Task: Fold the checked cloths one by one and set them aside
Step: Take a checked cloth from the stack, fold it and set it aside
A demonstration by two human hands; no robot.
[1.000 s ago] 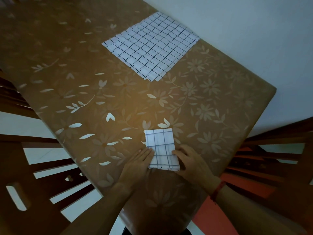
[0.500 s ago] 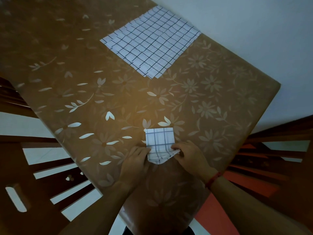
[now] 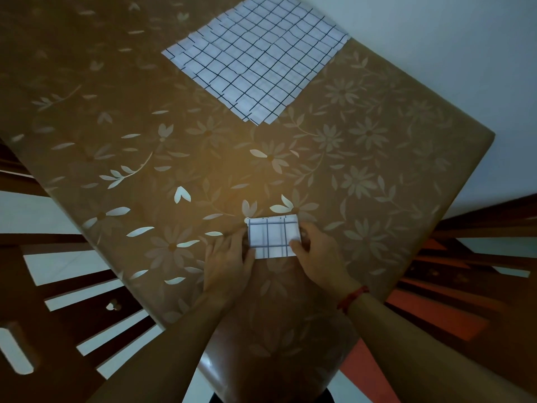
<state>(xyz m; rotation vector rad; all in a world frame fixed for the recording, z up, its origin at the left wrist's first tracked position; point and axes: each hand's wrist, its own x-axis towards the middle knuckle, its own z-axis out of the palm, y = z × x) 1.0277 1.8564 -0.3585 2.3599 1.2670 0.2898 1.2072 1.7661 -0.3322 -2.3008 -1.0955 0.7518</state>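
A small folded checked cloth (image 3: 273, 236), white with dark lines, lies flat near the table's front corner. My left hand (image 3: 229, 257) presses its left edge with the fingertips. My right hand (image 3: 315, 251) grips its right edge, thumb on top of the cloth. At the far side of the table lies a stack of unfolded checked cloths (image 3: 255, 56), spread flat, several layered edges showing along its left side.
The table (image 3: 145, 141) wears a brown cover with pale flowers and leaves. Dark wooden chair backs (image 3: 72, 315) stand at the left, and more (image 3: 479, 257) at the right. A pale wall runs behind the far right edge.
The near half of the small cloth was lifted by both hands and folded forward onto the far half, leaving it about half as long. The view shifted slightly.
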